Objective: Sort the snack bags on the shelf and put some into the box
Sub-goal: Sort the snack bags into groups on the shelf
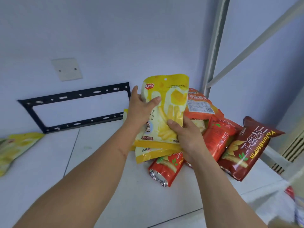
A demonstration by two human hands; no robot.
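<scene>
Both hands hold one yellow snack bag (166, 102) upright above the pile at the far right of the white shelf (102, 186). The left hand (139, 107) grips the bag's left edge, thumb curled over the front and the other fingers hidden behind it. The right hand (185, 135) pinches the bag's lower right corner, thumb pressed on the front, fingers curled behind.

Under the held bag lies a second yellow bag (153, 153), flat on the shelf, its near edge showing below the right wrist. Another yellow bag (14, 145) lies apart at the far left edge of the view, well away from the pile.

Orange and red bags are heaped to the right: an orange bag (199, 104) behind the held one, a red-orange bag (218, 137) beside the right hand, a dark red bag (246, 147) furthest right, and a red bag with a foil end (166, 170) nearest, between the forearms. That makes three yellow bags and four red or orange ones that can be counted; whether more lie buried cannot be told.

The shelf surface is open to the left of the pile and near the person. A grey shelf post (213, 51) stands just behind the pile, and a black metal bracket (74, 107) sits against the wall on the left.
</scene>
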